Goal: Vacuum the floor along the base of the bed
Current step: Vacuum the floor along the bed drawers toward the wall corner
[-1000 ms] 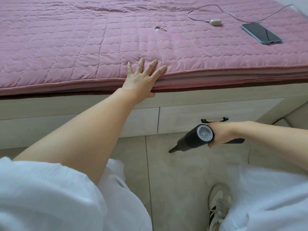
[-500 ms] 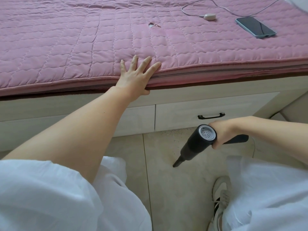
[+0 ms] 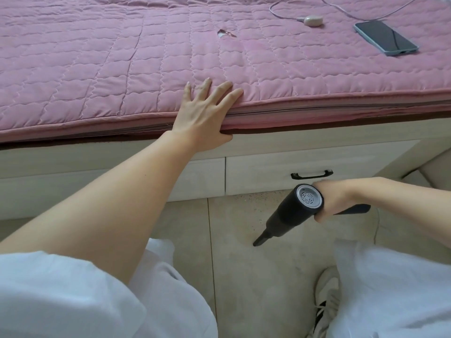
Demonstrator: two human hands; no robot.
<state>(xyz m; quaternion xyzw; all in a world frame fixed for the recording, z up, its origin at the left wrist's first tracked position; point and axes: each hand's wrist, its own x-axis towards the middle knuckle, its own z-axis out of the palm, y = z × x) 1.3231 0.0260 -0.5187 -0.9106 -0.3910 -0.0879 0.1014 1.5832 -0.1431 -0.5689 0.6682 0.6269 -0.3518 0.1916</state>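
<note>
Beige tiled floor (image 3: 244, 276) below, speckled with grit near the base of the bed (image 3: 268, 152), pale wooden frame with drawers, one black drawer handle (image 3: 312, 175) showing. Pink quilted cover (image 3: 122, 69) across the top, small tear (image 3: 224, 33) near the middle, far edge cut off by the frame. Left hand (image 3: 203, 118) flat on the mattress edge, fingers straight and spread over the quilt, thumb tucked under the lip. Right hand (image 3: 328, 200) wrapped around the grip of a black handheld vacuum (image 3: 292, 211), fingers mostly hidden behind the body, only knuckles and the grip's end visible. Vacuum tilted down and to the left, vented silver rear cap facing the camera, narrow nozzle (image 3: 261, 239) low over the tile, away from the drawer fronts; touching the floor or just above it, hard to tell. Phone (image 3: 386, 38) on the cover at upper right, pale cable (image 3: 341, 8) looping past it to a small beige oval piece (image 3: 312, 20), cable ends out of view. White clothing (image 3: 73, 296) filling the lower corners, hiding the legs; one light shoe (image 3: 325, 298) partly covered at bottom right.
</note>
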